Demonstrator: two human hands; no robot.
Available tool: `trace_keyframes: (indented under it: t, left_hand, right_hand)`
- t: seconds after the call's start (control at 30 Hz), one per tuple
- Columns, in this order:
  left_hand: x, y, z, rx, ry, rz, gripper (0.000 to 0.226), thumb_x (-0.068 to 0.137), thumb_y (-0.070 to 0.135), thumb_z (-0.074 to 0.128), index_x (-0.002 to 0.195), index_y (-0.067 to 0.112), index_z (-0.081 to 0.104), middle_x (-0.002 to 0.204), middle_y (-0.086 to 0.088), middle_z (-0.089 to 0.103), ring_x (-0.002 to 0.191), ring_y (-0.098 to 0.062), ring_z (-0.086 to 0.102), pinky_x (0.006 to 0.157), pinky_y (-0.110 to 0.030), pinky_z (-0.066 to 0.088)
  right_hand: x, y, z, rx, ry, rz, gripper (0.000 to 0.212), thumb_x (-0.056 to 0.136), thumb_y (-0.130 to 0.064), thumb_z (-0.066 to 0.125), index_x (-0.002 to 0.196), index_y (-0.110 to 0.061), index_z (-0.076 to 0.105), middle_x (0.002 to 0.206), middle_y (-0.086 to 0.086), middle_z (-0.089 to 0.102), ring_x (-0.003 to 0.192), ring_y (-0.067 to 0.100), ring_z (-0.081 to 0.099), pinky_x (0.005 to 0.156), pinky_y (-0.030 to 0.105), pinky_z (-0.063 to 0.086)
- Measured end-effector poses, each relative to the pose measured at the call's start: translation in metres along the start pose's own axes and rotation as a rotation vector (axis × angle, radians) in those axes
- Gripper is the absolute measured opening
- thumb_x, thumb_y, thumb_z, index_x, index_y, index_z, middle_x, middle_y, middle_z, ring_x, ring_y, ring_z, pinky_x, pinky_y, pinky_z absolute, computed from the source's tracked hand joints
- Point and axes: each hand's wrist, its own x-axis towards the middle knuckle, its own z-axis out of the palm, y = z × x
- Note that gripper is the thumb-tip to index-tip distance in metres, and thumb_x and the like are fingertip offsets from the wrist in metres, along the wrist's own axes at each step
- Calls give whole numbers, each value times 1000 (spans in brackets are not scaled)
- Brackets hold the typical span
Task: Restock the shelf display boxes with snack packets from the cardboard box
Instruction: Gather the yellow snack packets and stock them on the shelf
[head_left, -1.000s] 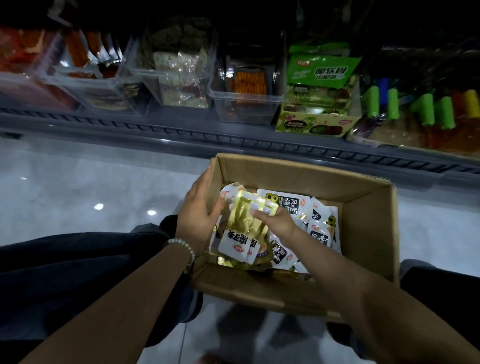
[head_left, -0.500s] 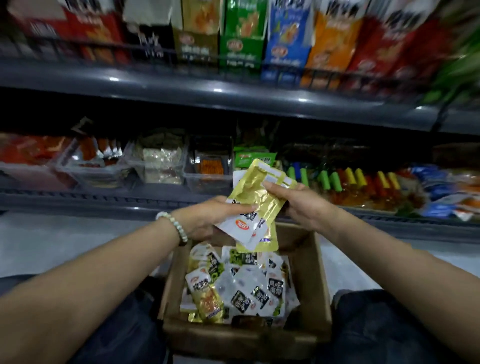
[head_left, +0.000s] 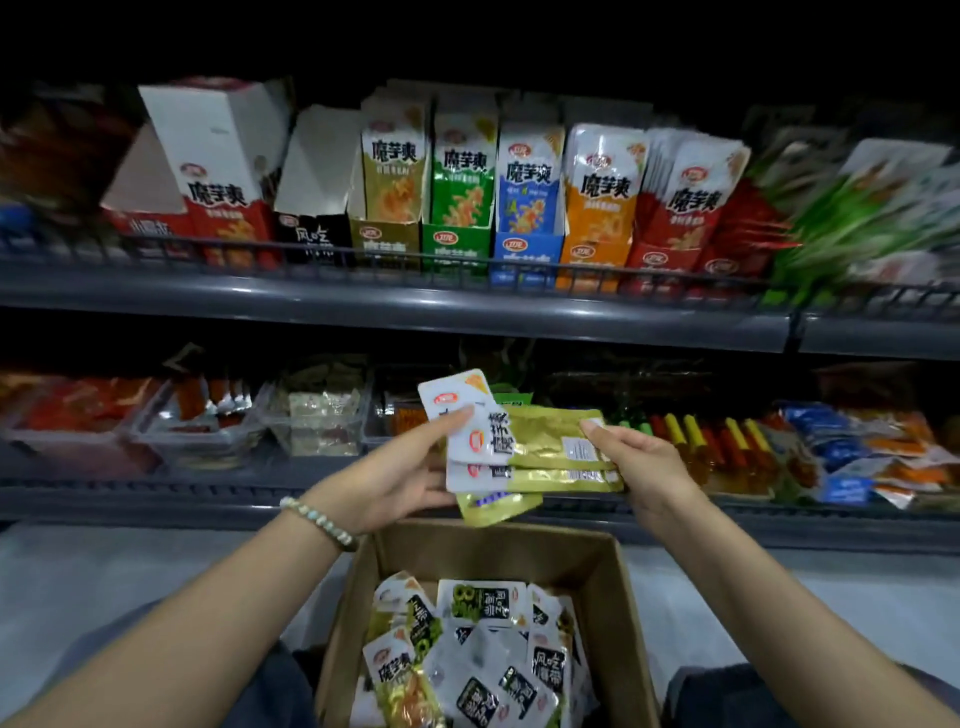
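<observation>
Both my hands hold a small stack of gold-and-white snack packets (head_left: 540, 451) level in front of the lower shelf, above the cardboard box (head_left: 498, 545). My left hand (head_left: 410, 473) grips the white left end, thumb on top. At the gold right end, my right hand (head_left: 636, 462) pinches the stack. The box lies on my lap with several white, black and gold packets (head_left: 478, 649) inside. On the upper shelf stand display boxes: an olive-gold one (head_left: 387, 208), then green (head_left: 460, 208), blue (head_left: 527, 213), orange (head_left: 597, 208) and red (head_left: 685, 208).
A black display box (head_left: 314, 228) with its white flap raised stands left of the olive-gold one. A wire rail (head_left: 415, 262) runs along the upper shelf's front. The lower shelf holds clear plastic bins (head_left: 202, 415) and loose colourful snacks (head_left: 727, 441). Pale floor lies below.
The packets rose out of the cardboard box and turned from upright to lying level between both hands. My view tilted up, bringing the upper shelf of display boxes into sight.
</observation>
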Motion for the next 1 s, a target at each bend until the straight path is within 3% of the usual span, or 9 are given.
trace_keyframes:
  t: [0.1, 0.2, 0.33, 0.43, 0.5, 0.6, 0.73, 0.87, 1.0]
  left_hand:
    - [7, 7, 10, -110, 64, 93, 36, 89, 39, 57, 114, 15, 63, 107, -10, 72, 88, -21, 71, 76, -33, 59]
    - [17, -3, 21, -48, 147, 173, 33, 85, 28, 65, 114, 12, 63, 106, -8, 73, 94, -23, 69, 83, -38, 57]
    - [26, -2, 22, 2, 307, 271, 30, 83, 35, 69, 107, 17, 66, 102, 0, 74, 99, -23, 68, 94, -46, 50]
    - [27, 6, 18, -1, 318, 314, 27, 82, 34, 70, 104, 19, 67, 99, 2, 74, 92, -16, 70, 85, -33, 54]
    - [26, 4, 21, 113, 285, 334, 26, 82, 35, 71, 105, 24, 66, 99, 8, 74, 89, -8, 70, 73, -20, 53]
    - [23, -5, 29, 201, 216, 308, 28, 81, 39, 69, 107, 28, 67, 102, 10, 73, 92, -7, 69, 81, -23, 52]
    - [25, -10, 31, 185, 237, 246, 28, 82, 50, 64, 104, 32, 66, 104, 16, 70, 101, -9, 64, 86, -26, 45]
    - [32, -5, 21, 207, 269, 85, 85, 78, 77, 44, 142, 21, 41, 143, 0, 46, 130, -21, 44, 108, -40, 30]
    - [36, -3, 15, 124, 223, 86, 64, 93, 56, 45, 141, 14, 42, 143, -2, 47, 133, -20, 41, 114, -36, 26]
  right_hand:
    - [-2, -1, 7, 115, 88, -9, 17, 84, -30, 70, 80, -14, 65, 89, -7, 66, 103, 17, 56, 101, 40, 40]
    - [-9, 5, 17, 159, 82, -11, 22, 82, -28, 71, 74, -12, 60, 88, 6, 70, 91, 24, 62, 90, 36, 46]
    - [-17, 1, 19, 79, -149, 24, 22, 84, -25, 69, 77, -12, 53, 73, 0, 66, 70, 16, 59, 68, 26, 46]
    - [-18, -11, 13, -41, -404, 4, 18, 83, -23, 70, 91, -9, 62, 81, 1, 73, 77, 15, 66, 77, 27, 50]
    - [-19, -17, 12, -125, -443, -41, 29, 81, -28, 71, 105, -14, 66, 96, 4, 74, 90, 19, 68, 83, 27, 48]
    - [-22, -12, 17, -117, -472, -33, 31, 83, -30, 68, 111, -17, 67, 103, 1, 74, 97, 18, 69, 82, 25, 51]
    - [-23, -2, 29, -53, -460, 55, 31, 83, -27, 69, 110, -11, 68, 102, 4, 74, 95, 19, 69, 88, 29, 51]
    - [-20, -3, 33, 83, -325, 98, 28, 83, -22, 70, 107, -8, 68, 95, 5, 75, 83, 18, 71, 65, 24, 52]
    - [-14, -6, 31, 147, -237, 111, 23, 85, -18, 68, 106, -11, 66, 87, 1, 75, 73, 12, 69, 62, 24, 51]
